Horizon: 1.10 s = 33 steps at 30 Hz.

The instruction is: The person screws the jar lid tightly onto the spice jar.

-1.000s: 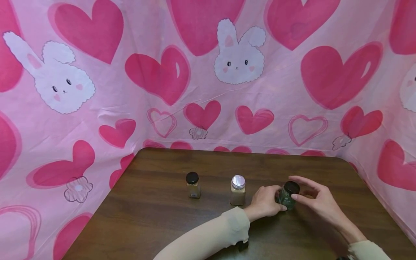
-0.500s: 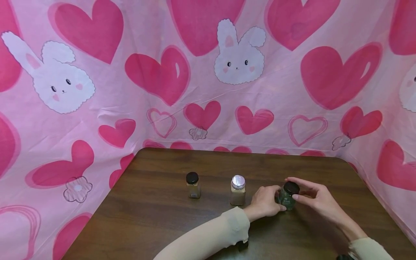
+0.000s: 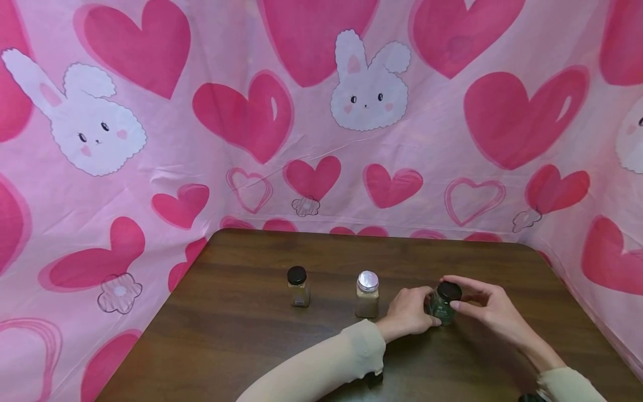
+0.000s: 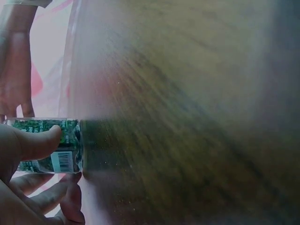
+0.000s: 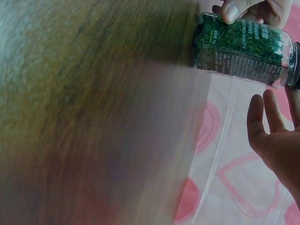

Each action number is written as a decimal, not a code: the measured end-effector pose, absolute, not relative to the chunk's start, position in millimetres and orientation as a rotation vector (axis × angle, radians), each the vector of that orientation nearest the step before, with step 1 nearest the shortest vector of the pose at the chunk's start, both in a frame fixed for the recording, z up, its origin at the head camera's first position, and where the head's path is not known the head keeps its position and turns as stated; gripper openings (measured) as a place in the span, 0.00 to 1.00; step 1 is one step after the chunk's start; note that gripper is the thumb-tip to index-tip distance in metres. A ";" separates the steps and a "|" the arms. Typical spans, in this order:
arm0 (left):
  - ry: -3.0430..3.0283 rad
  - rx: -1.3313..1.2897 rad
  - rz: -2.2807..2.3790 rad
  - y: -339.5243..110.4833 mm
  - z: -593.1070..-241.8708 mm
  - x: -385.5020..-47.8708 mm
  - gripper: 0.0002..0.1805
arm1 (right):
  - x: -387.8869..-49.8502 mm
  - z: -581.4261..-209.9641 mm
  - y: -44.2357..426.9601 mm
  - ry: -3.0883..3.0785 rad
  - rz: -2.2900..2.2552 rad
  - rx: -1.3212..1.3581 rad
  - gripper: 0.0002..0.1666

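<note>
A clear jar of green chopped parsley (image 5: 243, 47) stands on the table at the right in the head view. My left hand (image 3: 409, 311) grips its body, thumb across the front near the barcode label (image 4: 65, 161) and fingers behind. The jar's black cap (image 3: 449, 290) is on its neck. Thumb and index finger of my right hand (image 3: 494, 310) pinch this cap from opposite sides. In the right wrist view the other right fingers (image 5: 257, 117) stick out away from the glass. Most of the cap's edge lies outside that view.
To the left of my left hand stands a square jar with a silvery top (image 3: 368, 296) and tan contents. Further left is another small jar with a black cap (image 3: 299, 287). Pink heart-and-bunny cloth (image 3: 321, 139) hangs around the brown wooden table (image 3: 241, 335).
My right index finger has shifted slightly left around the back of the cap, with the thumb still at the front. My left hand and the jar stay almost in place.
</note>
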<state>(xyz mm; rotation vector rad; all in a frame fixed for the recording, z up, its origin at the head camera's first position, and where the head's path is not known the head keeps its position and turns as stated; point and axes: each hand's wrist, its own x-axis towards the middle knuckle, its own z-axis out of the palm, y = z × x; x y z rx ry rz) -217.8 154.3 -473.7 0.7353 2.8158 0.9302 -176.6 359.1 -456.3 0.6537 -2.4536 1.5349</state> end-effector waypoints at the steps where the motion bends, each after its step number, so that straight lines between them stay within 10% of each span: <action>1: 2.817 0.732 0.928 154.4 -473.6 -218.0 0.29 | -176.7 -456.1 358.8 -2.452 1.535 0.653 0.27; 33: 2.846 0.735 0.991 154.9 -476.5 -216.3 0.28 | -173.2 -459.4 350.4 -2.458 1.267 0.445 0.26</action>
